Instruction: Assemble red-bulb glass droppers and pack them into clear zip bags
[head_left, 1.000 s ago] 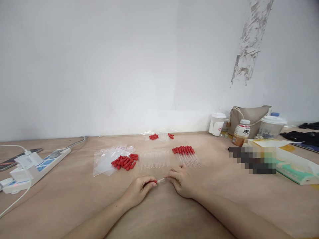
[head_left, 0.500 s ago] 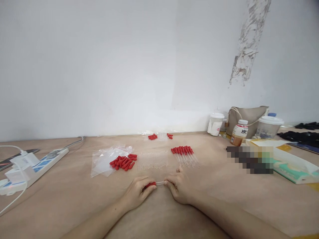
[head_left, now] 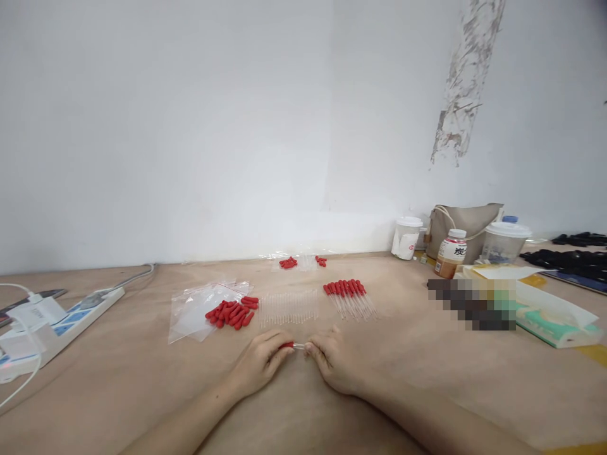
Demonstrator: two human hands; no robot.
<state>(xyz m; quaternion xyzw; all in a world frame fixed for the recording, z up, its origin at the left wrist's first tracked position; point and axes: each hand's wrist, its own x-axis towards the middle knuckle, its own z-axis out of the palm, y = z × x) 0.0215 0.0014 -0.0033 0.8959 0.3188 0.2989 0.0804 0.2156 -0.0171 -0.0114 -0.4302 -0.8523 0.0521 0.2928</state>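
Observation:
My left hand (head_left: 265, 360) is closed around a red rubber bulb (head_left: 287, 345), mostly hidden by the fingers. A thin clear glass dropper tube (head_left: 298, 346) meets the bulb's end. My right hand (head_left: 332, 357) pinches the other end of this tube. Beyond my left hand lies a pile of loose red bulbs (head_left: 231, 312), partly on clear zip bags (head_left: 192, 313). A row of bare glass tubes (head_left: 289, 306) lies right of the pile. Further right is a row of droppers (head_left: 348, 296), their red bulbs on the far ends.
Small bags with red bulbs (head_left: 288, 262) lie near the wall. A power strip (head_left: 83, 316) with cables stands at left. At right are a white-lidded cup (head_left: 406, 239), a bottle (head_left: 451, 254), a grey bag (head_left: 467, 221), a plastic tub (head_left: 506, 243) and a green-white box (head_left: 552, 316).
My hands have come closer together, and less of the tube and the bulb shows between them. The whole view has shifted slightly.

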